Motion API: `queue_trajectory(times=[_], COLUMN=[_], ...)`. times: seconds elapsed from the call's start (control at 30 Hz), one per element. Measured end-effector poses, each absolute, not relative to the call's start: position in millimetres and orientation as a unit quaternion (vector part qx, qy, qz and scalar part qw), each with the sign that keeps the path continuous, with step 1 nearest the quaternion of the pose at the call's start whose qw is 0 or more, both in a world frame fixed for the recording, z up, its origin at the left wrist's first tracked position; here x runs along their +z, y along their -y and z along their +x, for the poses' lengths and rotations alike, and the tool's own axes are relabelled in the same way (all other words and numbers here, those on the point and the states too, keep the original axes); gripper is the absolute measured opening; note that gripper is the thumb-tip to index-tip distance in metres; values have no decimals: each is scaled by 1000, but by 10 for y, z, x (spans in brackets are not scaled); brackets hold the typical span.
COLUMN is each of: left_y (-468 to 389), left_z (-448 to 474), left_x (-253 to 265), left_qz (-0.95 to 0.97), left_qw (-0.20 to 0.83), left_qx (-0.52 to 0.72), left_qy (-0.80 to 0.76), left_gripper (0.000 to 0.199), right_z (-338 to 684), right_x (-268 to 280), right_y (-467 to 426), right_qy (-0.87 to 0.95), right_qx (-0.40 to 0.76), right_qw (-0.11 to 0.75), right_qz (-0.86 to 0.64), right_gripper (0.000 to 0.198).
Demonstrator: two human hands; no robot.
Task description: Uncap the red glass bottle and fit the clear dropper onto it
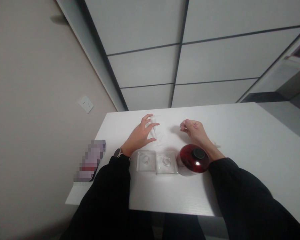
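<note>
Black long sleeves, dark wristwatch

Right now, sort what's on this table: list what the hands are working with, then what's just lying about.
In hand:
- left hand, fingers spread around a small clear container
- right hand, closed loosely, contents too small to tell

Lying about:
- two clear square containers
- dark red jar, black cap
- blurred object at the table edge
</note>
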State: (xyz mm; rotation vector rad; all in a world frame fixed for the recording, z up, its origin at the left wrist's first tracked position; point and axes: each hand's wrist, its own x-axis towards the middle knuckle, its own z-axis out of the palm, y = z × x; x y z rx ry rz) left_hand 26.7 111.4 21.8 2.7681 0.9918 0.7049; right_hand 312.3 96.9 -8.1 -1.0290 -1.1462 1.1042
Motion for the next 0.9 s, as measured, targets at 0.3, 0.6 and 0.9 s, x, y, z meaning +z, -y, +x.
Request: queue_trajectory(times=[0.3, 0.6, 0.9], left_y=[-1080, -1071, -1088], left_z=[276, 294, 281], left_x=[268, 307, 264], left_qz=[907, 910, 907], left_qw=[74, 69, 94], left_qx=[243, 243, 249], left_qy=[-337, -329, -327], left_gripper=[58, 52, 54], right_z=[3111, 3101, 3103], right_x=[-68, -50, -74], right_y=[-964, -948, -969], right_qy=[489, 488, 486], right_qx=[474, 474, 473], right_qw=[582, 585, 584], right_qz=[-445, -443, -447], right_gripper=[68, 69, 68])
